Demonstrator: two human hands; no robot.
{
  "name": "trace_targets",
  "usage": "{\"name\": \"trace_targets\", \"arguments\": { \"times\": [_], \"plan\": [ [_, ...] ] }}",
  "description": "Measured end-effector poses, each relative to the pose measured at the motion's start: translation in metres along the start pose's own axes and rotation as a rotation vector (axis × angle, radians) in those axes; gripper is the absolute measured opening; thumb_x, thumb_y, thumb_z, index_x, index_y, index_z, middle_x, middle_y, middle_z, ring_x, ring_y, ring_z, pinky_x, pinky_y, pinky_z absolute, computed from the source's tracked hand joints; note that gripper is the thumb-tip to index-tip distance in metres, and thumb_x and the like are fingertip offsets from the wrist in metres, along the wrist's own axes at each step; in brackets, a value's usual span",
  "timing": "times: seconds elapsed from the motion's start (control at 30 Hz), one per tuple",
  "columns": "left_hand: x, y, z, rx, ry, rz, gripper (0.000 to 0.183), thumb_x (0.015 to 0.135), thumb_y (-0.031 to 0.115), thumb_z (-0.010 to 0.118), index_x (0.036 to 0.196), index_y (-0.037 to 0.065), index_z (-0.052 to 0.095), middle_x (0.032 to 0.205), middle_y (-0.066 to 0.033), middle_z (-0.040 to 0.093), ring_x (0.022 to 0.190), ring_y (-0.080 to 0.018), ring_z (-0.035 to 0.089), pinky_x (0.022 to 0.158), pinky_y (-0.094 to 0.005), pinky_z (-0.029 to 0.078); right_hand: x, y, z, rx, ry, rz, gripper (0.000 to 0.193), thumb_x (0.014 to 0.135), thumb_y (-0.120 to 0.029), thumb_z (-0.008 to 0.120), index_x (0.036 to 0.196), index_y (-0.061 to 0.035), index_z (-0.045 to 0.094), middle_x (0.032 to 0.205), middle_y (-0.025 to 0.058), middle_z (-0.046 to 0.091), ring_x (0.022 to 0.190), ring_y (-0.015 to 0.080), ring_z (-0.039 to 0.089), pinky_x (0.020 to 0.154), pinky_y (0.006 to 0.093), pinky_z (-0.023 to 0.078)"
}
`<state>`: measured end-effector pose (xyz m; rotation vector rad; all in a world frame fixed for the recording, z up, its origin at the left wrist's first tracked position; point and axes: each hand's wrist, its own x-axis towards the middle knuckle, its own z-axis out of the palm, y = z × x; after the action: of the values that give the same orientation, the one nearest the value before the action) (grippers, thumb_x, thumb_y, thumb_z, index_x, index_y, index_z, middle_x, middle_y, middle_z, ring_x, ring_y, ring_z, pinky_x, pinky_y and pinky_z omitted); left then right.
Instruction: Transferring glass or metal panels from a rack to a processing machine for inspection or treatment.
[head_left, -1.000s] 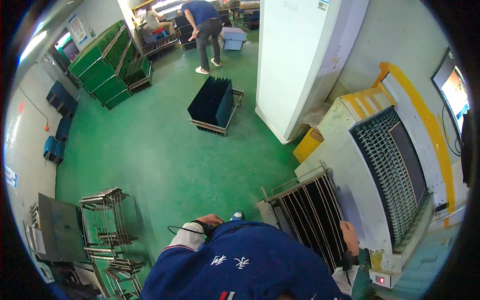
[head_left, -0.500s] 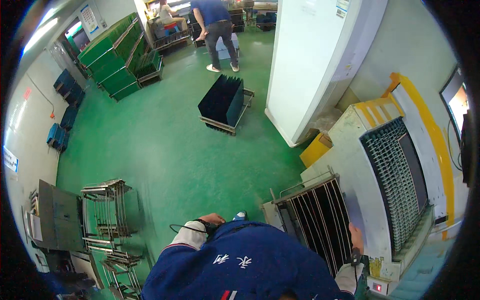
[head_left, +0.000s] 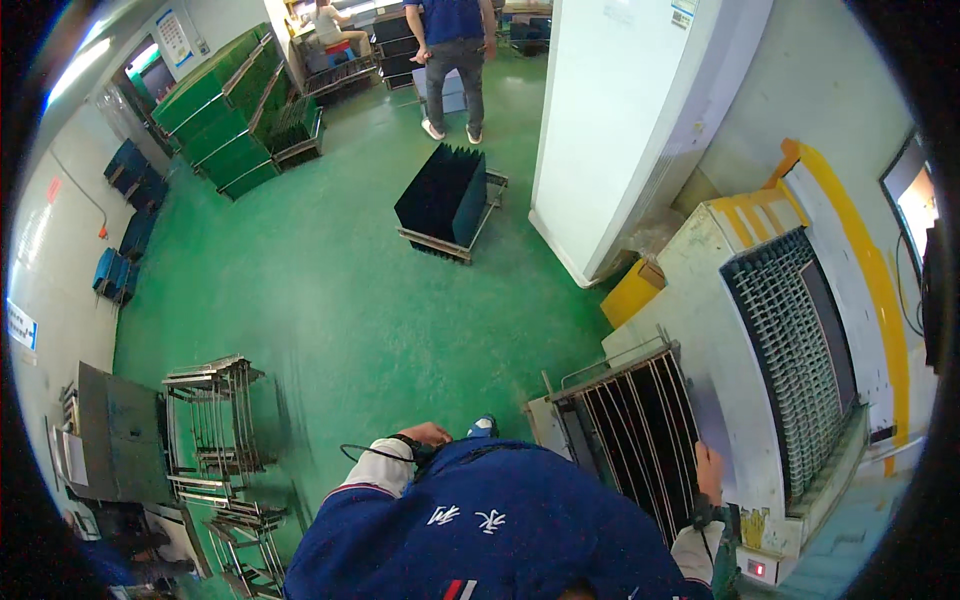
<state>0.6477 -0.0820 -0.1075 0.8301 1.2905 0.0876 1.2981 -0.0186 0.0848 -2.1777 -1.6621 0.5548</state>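
My left hand is held in front of my waist, close to my blue jacket. Its fingers look loosely stretched and nothing shows in them. To my right, my right hand is beside the right edge of a metal wire rack filled with dark upright boards. Its fingers point forward, with no held thing in sight; whether they touch the rack I cannot tell. Just beyond that hand stands a pale machine with a dark opening crossed by rows of small metal rollers. Both wrists wear dark bands with thin cables.
A rack of dark boards stands on the green floor ahead. Bare metal racks and a grey cabinet are at left. A white pillar rises at right, near a yellow box. Another person stands far ahead.
The person far ahead has straightened from a bent posture and shifted slightly right. My right hand has moved a little toward the rack's edge. My left hand stays at my waist.
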Motion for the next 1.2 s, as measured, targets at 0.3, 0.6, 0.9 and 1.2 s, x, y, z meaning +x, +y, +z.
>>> {"name": "trace_targets", "arguments": {
  "times": [0.3, 0.6, 0.9, 1.2],
  "plan": [
    [0.022, -0.009, -0.005, 0.110, 0.013, -0.037, 0.038, 0.074, 0.032, 0.067, 0.100, 0.004, 0.064, 0.091, -0.0043, 0.063, 0.080, -0.0161, 0.058, 0.071, -0.0323, 0.047, -0.007, -0.008, -0.003, 0.044, -0.072, 0.003, 0.034, 0.085, -0.030, 0.053, 0.080, 0.0037, 0.056, 0.067, 0.0192, 0.053, 0.061, 0.0319, 0.049, 0.058, 0.0384, 0.038],
    [0.019, -0.013, -0.009, 0.052, -0.047, 0.015, 0.039, 0.075, 0.030, 0.068, 0.103, 0.003, 0.062, 0.094, -0.0058, 0.063, 0.083, -0.0154, 0.058, 0.073, -0.0313, 0.046, 0.006, -0.002, 0.013, -0.123, 0.045, -0.079, 0.027, 0.086, -0.023, 0.050, 0.082, 0.0027, 0.057, 0.075, 0.0225, 0.056, 0.069, 0.0377, 0.052, 0.061, 0.0419, 0.039],
    [0.015, -0.010, -0.011, 0.217, -0.136, 0.241, 0.036, 0.076, 0.026, 0.067, 0.103, 0.002, 0.062, 0.094, -0.0038, 0.063, 0.084, -0.0147, 0.057, 0.075, -0.0314, 0.046, -0.002, -0.020, -0.022, -0.162, 0.357, -0.231, 0.026, 0.087, -0.023, 0.048, 0.083, -0.0015, 0.060, 0.075, 0.0195, 0.057, 0.068, 0.0378, 0.053, 0.060, 0.0437, 0.040],
    [0.036, -0.004, -0.007, 0.103, -0.084, -0.068, 0.036, 0.077, 0.027, 0.066, 0.103, 0.003, 0.062, 0.094, -0.0029, 0.063, 0.085, -0.0147, 0.056, 0.075, -0.0323, 0.046, -0.019, -0.080, -0.136, -0.263, 0.473, -0.304, 0.020, 0.087, -0.015, 0.046, 0.082, 0.0004, 0.058, 0.072, 0.0187, 0.055, 0.065, 0.0349, 0.053, 0.058, 0.0401, 0.040]
  ]
}}
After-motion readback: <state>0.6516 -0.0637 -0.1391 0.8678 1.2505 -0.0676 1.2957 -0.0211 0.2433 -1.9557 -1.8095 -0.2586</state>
